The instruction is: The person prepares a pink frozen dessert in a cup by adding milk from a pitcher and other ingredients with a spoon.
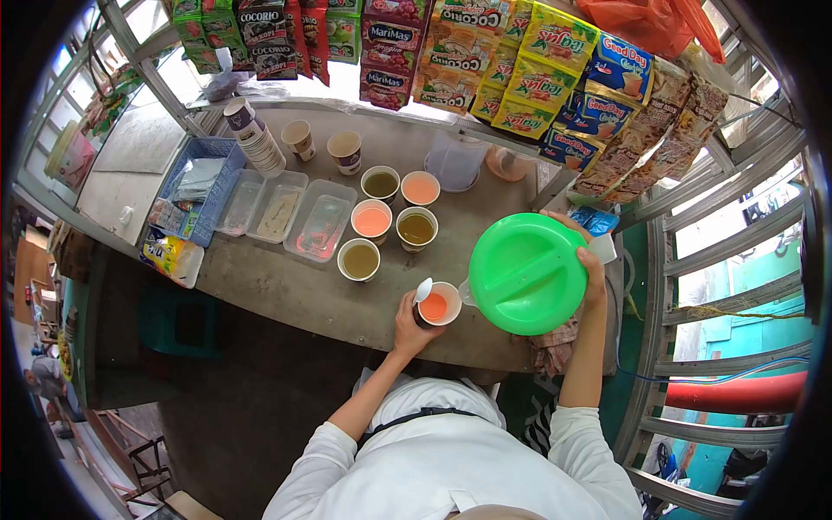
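My left hand [411, 331] is closed around a paper cup [451, 310] with orange drink in it, near the front edge of the counter. A white spoon [424, 289] sticks up at the cup's left rim, close to my fingers. In my right hand [593, 270] is a pitcher with a round green lid [525, 276], its clear spout right at the cup's rim. Beyond the cup stand paper cups of dark greenish drink [417, 227] and cups of pink-orange drink [372, 219].
Two paper cups [345, 154] and a cup stack [260, 147] stand farther back. Plastic containers [321, 221] and a blue basket [227, 160] sit at left. A clear tub [456, 162] stands behind. Drink sachets [555, 65] hang overhead; a cloth [553, 347] lies at right.
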A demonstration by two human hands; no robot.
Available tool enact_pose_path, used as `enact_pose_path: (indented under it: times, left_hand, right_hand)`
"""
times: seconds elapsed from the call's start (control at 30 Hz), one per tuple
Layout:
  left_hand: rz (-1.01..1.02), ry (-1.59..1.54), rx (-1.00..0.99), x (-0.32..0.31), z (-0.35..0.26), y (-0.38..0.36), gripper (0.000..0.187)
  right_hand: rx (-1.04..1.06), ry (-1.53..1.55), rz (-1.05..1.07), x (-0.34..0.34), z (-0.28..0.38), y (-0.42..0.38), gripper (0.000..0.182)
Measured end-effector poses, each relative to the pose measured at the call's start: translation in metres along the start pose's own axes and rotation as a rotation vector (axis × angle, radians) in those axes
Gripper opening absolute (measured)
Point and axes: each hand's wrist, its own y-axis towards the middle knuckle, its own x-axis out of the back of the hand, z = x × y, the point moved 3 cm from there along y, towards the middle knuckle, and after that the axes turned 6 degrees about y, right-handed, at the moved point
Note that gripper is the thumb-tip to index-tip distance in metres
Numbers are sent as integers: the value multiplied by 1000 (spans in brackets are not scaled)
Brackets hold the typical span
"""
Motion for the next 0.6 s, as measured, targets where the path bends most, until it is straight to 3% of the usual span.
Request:
enact_pose_path:
  times: [0.6]
  left_hand:
    - [25, 21, -30, 8, 7, -7, 85]
  right_hand:
    - [21, -71, 61, -11, 4, 2, 70]
